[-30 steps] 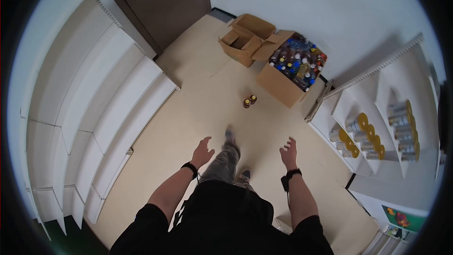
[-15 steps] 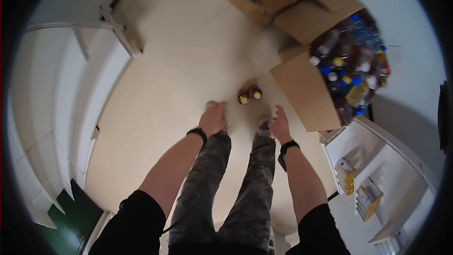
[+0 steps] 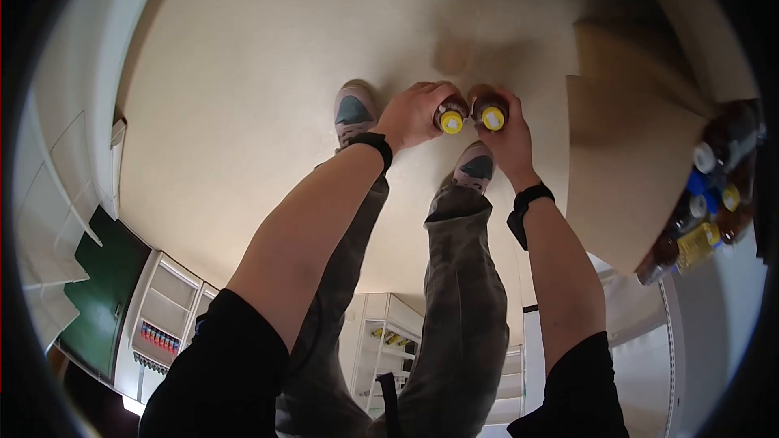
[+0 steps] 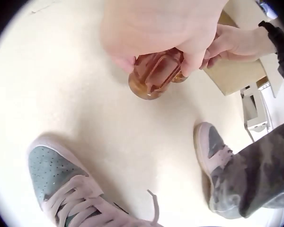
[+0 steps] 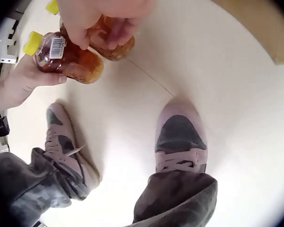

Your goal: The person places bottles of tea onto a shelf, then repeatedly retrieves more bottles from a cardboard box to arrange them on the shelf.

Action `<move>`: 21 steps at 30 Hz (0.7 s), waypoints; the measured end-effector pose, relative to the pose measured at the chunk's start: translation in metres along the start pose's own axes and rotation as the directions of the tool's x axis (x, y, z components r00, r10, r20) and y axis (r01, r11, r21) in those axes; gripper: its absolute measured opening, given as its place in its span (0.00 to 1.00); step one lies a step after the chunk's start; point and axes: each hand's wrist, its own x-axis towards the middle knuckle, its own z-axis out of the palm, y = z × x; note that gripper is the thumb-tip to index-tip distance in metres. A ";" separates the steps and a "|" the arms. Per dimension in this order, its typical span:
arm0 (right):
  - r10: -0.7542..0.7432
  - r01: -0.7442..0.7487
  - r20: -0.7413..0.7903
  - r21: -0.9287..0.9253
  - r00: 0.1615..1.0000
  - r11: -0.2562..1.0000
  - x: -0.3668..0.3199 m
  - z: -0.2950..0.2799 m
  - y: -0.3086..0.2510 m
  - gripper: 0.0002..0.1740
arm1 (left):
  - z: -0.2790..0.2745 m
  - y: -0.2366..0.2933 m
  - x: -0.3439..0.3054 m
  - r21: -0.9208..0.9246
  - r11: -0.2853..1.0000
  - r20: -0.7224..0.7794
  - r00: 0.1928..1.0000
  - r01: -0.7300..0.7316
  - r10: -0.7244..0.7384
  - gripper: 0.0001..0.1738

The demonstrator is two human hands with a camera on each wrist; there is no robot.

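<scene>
Side by side in the head view are two small bottles of brown drink with yellow caps. My left hand grips the left bottle, fingers wrapped round its body. The other bottle is held by my right hand, fingers curled about its side. Seen from the right wrist, the left hand's bottle shows a barcode label, and the right hand's bottle is partly covered by fingers. In the left wrist view the base of the left bottle shows amber beneath the palm.
Close on the right stands an open cardboard box with several capped bottles inside. My shoes are on the pale floor just behind the bottles. White shelving lines the left side, near a green door.
I have stepped forward and bent down to the two bottles on the floor. Both hands, empty before, have reached forward and taken hold of one bottle each. The box now appears nearer.
</scene>
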 end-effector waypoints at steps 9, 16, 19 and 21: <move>-0.109 0.110 0.016 -0.040 0.994 0.993 -0.126 -0.072 -0.255 0.40 | -0.182 0.197 -0.126 0.035 0.998 -0.023 0.999 -0.048 0.049 0.31; -0.529 0.547 0.174 -0.081 0.831 0.833 -0.249 -0.090 -0.469 0.39 | -0.325 0.371 -0.327 0.275 0.959 -0.323 0.934 -0.063 0.154 0.32; -0.607 0.613 0.250 0.062 0.755 0.788 -0.315 -0.061 -0.540 0.38 | -0.341 0.423 -0.442 0.268 0.957 -0.485 0.874 0.106 0.039 0.31; -0.677 0.685 0.319 0.108 0.663 0.721 -0.363 -0.040 -0.570 0.38 | -0.337 0.449 -0.510 0.208 0.960 -0.589 0.808 0.188 -0.030 0.32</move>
